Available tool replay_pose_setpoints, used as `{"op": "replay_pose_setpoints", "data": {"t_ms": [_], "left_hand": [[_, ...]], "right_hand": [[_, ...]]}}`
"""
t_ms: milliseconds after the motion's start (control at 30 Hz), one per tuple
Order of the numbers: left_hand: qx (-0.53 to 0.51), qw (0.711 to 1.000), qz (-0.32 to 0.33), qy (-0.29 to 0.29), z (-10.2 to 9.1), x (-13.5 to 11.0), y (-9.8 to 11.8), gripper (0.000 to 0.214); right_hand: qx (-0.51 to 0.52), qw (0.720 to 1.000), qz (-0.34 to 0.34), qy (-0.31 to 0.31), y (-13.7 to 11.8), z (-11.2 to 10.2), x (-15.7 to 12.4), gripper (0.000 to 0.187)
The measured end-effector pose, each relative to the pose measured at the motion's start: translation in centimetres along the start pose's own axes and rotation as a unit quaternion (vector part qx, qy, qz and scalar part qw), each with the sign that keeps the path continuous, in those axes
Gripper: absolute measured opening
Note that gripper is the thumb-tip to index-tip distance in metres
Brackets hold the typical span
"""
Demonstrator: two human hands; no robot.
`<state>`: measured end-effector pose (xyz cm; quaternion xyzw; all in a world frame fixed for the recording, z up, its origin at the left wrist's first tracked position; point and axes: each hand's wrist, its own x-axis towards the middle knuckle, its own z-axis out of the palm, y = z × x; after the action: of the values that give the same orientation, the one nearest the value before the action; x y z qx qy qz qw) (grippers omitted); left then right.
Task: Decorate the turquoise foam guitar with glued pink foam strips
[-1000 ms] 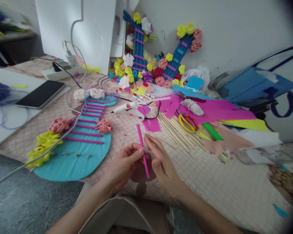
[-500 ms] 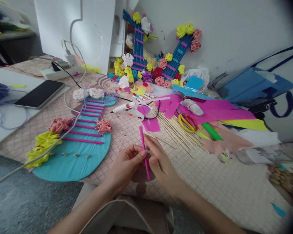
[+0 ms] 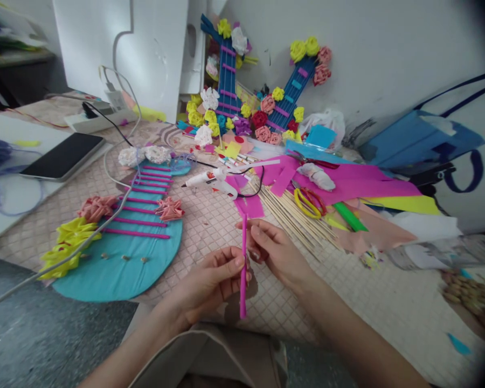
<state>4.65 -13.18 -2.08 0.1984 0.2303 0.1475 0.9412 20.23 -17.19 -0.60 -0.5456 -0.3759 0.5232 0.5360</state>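
Observation:
In front of me stands a thin magenta paper-wrapped stick, nearly upright. My left hand is closed on its middle, the thumb lying across the front. My right hand is curled around its upper part, with a fingertip behind the stick and the thumb close on its right side. To the left lies a turquoise guitar-shaped piece with a row of magenta sticks across it. Paper flowers in yellow, salmon and white sit along its edges.
A white glue gun lies beyond my hands, its cord trailing behind. Bamboo skewers, yellow-handled scissors and magenta paper lie right. A pale cable crosses the guitar-shaped piece. A phone rests left.
The stick has turned more upright and come slightly lower. My right hand's fingers have gone from stretched out beside it to curled around its upper part. My left hand keeps its hold.

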Motion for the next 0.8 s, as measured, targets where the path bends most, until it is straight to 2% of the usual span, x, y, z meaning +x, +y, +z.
{"op": "replay_pose_setpoints", "data": {"t_ms": [67, 167, 333, 500, 667, 800], "left_hand": [[-0.007, 1.0, -0.017, -0.02, 0.1, 0.0, -0.1, 0.019], [0.001, 0.999, -0.027, -0.028, 0.0, 0.0, -0.2, 0.019], [0.034, 0.999, -0.024, -0.016, -0.2, 0.1, -0.4, 0.018], [0.017, 0.999, -0.025, -0.02, -0.1, 0.1, -0.3, 0.018], [0.021, 0.999, -0.032, -0.023, -0.3, 0.1, -0.3, 0.019], [0.037, 0.998, -0.038, -0.025, -0.4, 0.2, -0.4, 0.019]], "right_hand": [[0.081, 0.995, 0.044, -0.023, 0.0, 0.0, 0.4, 0.024], [0.12, 0.991, 0.064, -0.01, 0.0, 0.0, 0.8, 0.027], [0.099, 0.993, 0.063, 0.006, 0.1, 0.1, 1.2, 0.033], [0.137, 0.988, 0.075, -0.014, 0.1, -0.3, 1.3, 0.048], [0.1, 0.993, 0.056, 0.0, 0.3, -0.5, 1.4, 0.03], [0.056, 0.997, 0.035, 0.027, 0.4, -0.4, 1.5, 0.035]]}}
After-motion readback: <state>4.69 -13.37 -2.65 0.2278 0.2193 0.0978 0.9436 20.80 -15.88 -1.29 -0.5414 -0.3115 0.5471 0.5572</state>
